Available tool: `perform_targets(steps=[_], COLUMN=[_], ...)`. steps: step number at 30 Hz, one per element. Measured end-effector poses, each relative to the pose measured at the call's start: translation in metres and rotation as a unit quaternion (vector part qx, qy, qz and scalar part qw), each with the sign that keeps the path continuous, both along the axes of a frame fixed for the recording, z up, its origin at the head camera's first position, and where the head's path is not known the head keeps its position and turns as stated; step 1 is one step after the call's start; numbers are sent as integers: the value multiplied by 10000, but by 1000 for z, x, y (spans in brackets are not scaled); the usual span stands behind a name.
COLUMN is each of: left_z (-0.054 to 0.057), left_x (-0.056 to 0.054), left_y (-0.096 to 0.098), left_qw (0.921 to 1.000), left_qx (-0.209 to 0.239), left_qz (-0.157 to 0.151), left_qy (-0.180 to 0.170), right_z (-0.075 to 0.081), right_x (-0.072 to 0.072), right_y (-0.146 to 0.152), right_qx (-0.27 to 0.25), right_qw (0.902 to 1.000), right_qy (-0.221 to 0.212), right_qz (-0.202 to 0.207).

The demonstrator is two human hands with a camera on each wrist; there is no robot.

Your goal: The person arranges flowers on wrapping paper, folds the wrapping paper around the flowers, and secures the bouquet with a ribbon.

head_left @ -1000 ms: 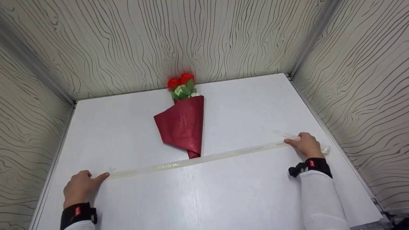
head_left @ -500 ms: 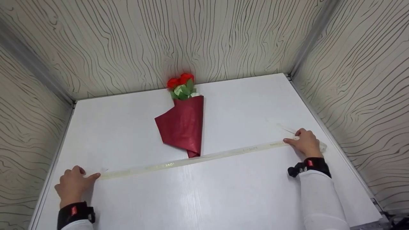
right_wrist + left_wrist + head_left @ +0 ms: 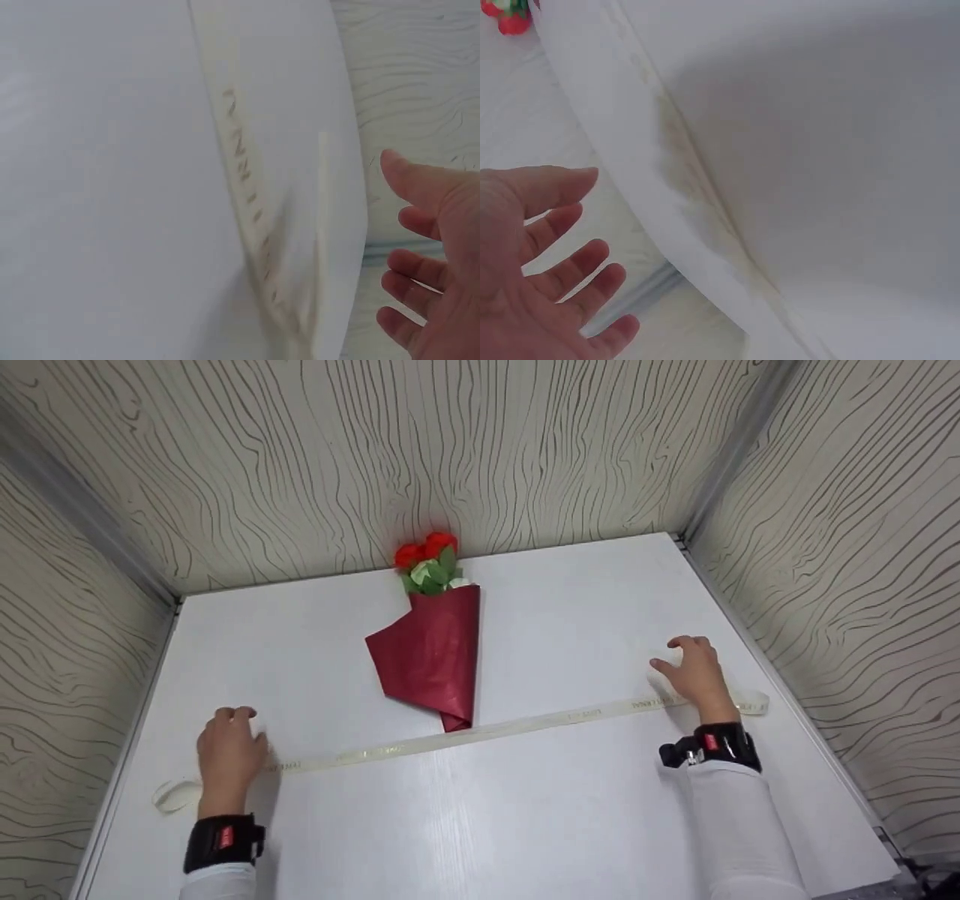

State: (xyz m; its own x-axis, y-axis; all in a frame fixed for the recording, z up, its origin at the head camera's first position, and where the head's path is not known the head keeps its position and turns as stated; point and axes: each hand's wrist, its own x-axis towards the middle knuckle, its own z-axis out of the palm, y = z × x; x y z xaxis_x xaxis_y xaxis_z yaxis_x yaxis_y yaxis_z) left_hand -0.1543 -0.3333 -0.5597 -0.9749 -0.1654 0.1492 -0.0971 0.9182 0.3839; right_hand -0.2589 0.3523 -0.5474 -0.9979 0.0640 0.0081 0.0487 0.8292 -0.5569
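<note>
A pale cream ribbon [image 3: 517,726] with gold lettering lies stretched across the white table, its two ends curling up. Just behind its middle is a bouquet [image 3: 433,656] of red roses in dark red wrapping paper, the stem end against or very near the ribbon. My left hand [image 3: 229,754] is over the ribbon's left part, holding nothing; its fingers are spread and relaxed in the left wrist view. My right hand [image 3: 696,673] hovers over the right part, thumb and fingers apart, also with nothing in it. The lettered ribbon [image 3: 238,161] runs beside that hand in the right wrist view.
Panels with a wood-grain pattern [image 3: 495,450] enclose the table [image 3: 585,810] at the back and both sides. Grey metal posts [image 3: 739,450] stand at the back corners. Dark cables [image 3: 937,877] show at the lower right, beyond the table's edge.
Both hands have let go of the ribbon. The left hand has moved right and away from me, the right hand slightly left and away. The ribbon's left end now curls loose on the table.
</note>
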Motion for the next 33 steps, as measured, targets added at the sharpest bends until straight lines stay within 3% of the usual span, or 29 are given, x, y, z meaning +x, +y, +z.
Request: perform_targets(steps=[2,7,12,15,18,23,29,33], left_z=[1,0,-7,-9,-9,-12,-25,-29], left_x=[-10,-26,-37,-46,-55,-66,-60,-56], left_y=[29,110,183,214,234,247,243,240], left_qw=[9991,9908,9702,9609,9607,9710,9850,9895], left_qx=[91,318,79,-92,-216,-475,-458,-404], left_qz=[-322,-1268,-2353,-2718,-2754,-2342,-1662,-1378], left_qy=[257,358,576,517,262,-53,85,168], right_z=[5,6,-1,-4,-9,-19,-28,-31], right_x=[-3,-7,-5,-3,-1,0,7,11], right_y=[-18,-78,-133,-160,-183,-213,-238,-251], right_qx=[-77,-239,-453,-574,-679,-656,-217,98], right_qw=[9997,9963,9898,9861,9837,9823,9830,9829], right_qy=[89,-23,-306,-432,-488,-386,-68,132], right_qz=[204,821,1317,1497,1592,1714,1821,1835])
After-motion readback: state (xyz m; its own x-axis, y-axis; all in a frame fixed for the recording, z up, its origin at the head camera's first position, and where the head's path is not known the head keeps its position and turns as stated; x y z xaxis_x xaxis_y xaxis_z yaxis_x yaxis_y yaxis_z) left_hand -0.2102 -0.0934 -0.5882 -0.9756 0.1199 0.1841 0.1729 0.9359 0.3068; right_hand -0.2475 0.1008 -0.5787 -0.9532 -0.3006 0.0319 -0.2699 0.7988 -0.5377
